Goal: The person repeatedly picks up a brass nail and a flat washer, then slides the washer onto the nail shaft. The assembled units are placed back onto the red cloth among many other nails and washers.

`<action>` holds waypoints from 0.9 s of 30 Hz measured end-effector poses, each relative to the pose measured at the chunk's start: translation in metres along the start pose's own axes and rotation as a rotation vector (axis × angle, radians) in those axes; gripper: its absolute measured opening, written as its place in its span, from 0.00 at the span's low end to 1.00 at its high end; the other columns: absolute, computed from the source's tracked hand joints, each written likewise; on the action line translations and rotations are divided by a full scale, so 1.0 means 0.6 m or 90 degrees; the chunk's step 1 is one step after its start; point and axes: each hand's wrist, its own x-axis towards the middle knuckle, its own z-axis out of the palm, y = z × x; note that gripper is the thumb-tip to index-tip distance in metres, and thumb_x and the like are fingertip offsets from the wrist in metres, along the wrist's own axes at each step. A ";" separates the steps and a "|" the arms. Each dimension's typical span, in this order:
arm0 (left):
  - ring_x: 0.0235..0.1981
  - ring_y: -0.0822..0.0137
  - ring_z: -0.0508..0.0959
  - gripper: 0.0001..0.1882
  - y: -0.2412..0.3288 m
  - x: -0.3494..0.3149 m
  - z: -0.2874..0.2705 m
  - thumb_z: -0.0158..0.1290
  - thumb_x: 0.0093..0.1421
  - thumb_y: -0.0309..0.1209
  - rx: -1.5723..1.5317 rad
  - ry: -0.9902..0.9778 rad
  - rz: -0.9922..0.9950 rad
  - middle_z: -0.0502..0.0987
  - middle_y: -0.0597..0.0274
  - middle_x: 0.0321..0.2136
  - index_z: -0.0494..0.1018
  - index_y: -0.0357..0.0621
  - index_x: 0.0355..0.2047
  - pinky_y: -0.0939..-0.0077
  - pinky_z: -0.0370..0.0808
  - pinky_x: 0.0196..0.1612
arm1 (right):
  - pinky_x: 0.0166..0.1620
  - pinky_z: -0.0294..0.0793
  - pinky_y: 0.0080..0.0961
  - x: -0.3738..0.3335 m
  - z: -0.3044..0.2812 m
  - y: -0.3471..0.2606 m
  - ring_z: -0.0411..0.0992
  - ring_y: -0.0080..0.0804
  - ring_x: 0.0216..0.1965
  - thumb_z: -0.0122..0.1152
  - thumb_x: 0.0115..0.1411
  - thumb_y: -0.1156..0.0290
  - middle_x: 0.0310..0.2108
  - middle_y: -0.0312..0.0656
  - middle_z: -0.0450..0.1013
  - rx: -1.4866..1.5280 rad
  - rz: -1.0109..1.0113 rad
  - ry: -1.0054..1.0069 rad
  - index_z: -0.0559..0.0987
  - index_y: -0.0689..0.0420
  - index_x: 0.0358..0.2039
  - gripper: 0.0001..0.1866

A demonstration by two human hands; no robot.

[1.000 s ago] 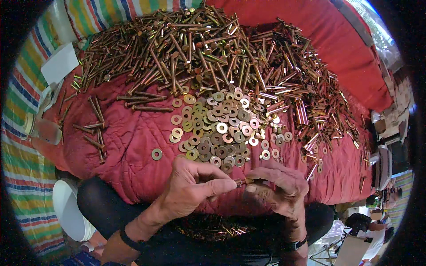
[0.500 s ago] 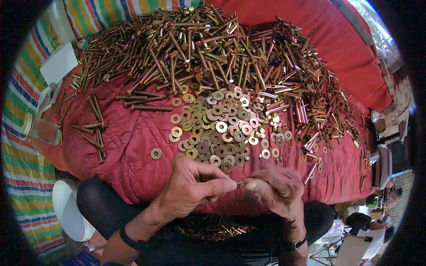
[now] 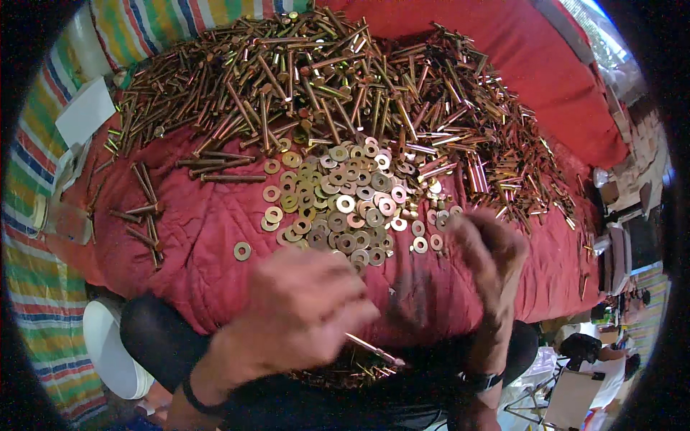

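Observation:
My left hand (image 3: 298, 305), smeared by motion, hovers over the near edge of the red quilt (image 3: 215, 215). Just below its fingers a bolt (image 3: 374, 350) slants above a heap of finished-looking metal pieces (image 3: 334, 377) between my legs; whether the hand touches this bolt I cannot tell. My right hand (image 3: 496, 255), also blurred, is at the right side of the washer pile (image 3: 352, 205), fingertips near loose washers and small metal sleeves (image 3: 478, 176). What its fingers hold, if anything, is hidden.
A large heap of long bolts (image 3: 287, 72) covers the back of the quilt. Several bolts (image 3: 147, 208) and one lone washer (image 3: 242, 251) lie at left. A white bucket (image 3: 111, 352) stands by my left knee. A person (image 3: 611, 373) is in the right background.
My hands were together holding a small metal piece; they have parted. The left moved down, the right moved up and right toward the washers. A bolt now shows below the left hand.

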 end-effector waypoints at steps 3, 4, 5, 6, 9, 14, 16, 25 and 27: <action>0.32 0.48 0.81 0.04 -0.054 0.000 -0.053 0.60 0.52 0.25 0.256 0.195 -0.144 0.80 0.53 0.30 0.79 0.42 0.30 0.56 0.78 0.39 | 0.35 0.72 0.21 0.066 -0.030 0.052 0.73 0.20 0.31 0.67 0.65 0.67 0.31 0.36 0.80 -0.160 -0.070 0.081 0.84 0.64 0.43 0.13; 0.34 0.48 0.81 0.06 -0.073 -0.003 -0.073 0.58 0.52 0.24 0.322 0.218 -0.175 0.80 0.52 0.32 0.79 0.41 0.32 0.55 0.78 0.40 | 0.37 0.74 0.22 0.085 -0.039 0.074 0.75 0.21 0.32 0.67 0.65 0.67 0.32 0.37 0.81 -0.179 -0.125 0.070 0.84 0.64 0.44 0.13; 0.36 0.47 0.81 0.07 -0.092 -0.005 -0.091 0.57 0.52 0.23 0.385 0.241 -0.215 0.80 0.51 0.33 0.79 0.40 0.34 0.54 0.78 0.41 | 0.39 0.75 0.23 0.105 -0.044 0.095 0.76 0.22 0.34 0.67 0.65 0.68 0.34 0.38 0.81 -0.207 -0.166 0.068 0.84 0.64 0.45 0.13; 0.38 0.46 0.81 0.08 -0.109 -0.010 -0.104 0.56 0.53 0.24 0.440 0.233 -0.252 0.80 0.49 0.35 0.79 0.39 0.35 0.52 0.78 0.42 | 0.41 0.76 0.24 0.122 -0.045 0.113 0.77 0.22 0.36 0.67 0.65 0.69 0.36 0.40 0.82 -0.245 -0.162 0.078 0.84 0.64 0.46 0.14; 0.43 0.43 0.80 0.12 -0.148 -0.021 -0.117 0.54 0.53 0.25 0.568 0.185 -0.366 0.79 0.45 0.39 0.78 0.38 0.39 0.48 0.77 0.46 | 0.52 0.78 0.33 0.164 -0.028 0.148 0.80 0.37 0.47 0.65 0.63 0.74 0.48 0.44 0.82 -0.383 -0.333 0.018 0.83 0.59 0.51 0.15; 0.45 0.38 0.79 0.18 -0.170 -0.048 -0.110 0.54 0.52 0.29 0.593 0.110 -0.450 0.79 0.41 0.42 0.77 0.37 0.43 0.44 0.76 0.50 | 0.57 0.76 0.39 0.192 0.011 0.156 0.77 0.50 0.52 0.64 0.56 0.78 0.53 0.46 0.80 -0.559 -0.431 0.012 0.82 0.55 0.54 0.23; 0.46 0.39 0.78 0.19 -0.176 -0.047 -0.106 0.53 0.52 0.27 0.596 0.111 -0.411 0.78 0.41 0.42 0.77 0.37 0.46 0.45 0.76 0.50 | 0.57 0.76 0.40 0.198 0.008 0.158 0.76 0.49 0.53 0.64 0.53 0.79 0.52 0.45 0.80 -0.575 -0.464 0.006 0.84 0.56 0.50 0.22; 0.48 0.46 0.78 0.19 -0.189 -0.016 -0.079 0.53 0.52 0.21 0.537 0.197 -0.170 0.78 0.50 0.42 0.80 0.43 0.45 0.52 0.77 0.50 | 0.57 0.74 0.40 0.213 -0.004 0.169 0.76 0.48 0.54 0.68 0.53 0.73 0.51 0.45 0.80 -0.557 -0.522 0.016 0.86 0.56 0.45 0.16; 0.48 0.48 0.77 0.16 -0.206 -0.010 -0.074 0.54 0.52 0.21 0.531 0.163 -0.162 0.78 0.51 0.41 0.81 0.43 0.42 0.53 0.77 0.50 | 0.56 0.73 0.41 0.211 0.000 0.163 0.76 0.48 0.52 0.66 0.56 0.71 0.48 0.46 0.80 -0.578 -0.516 0.023 0.85 0.58 0.46 0.16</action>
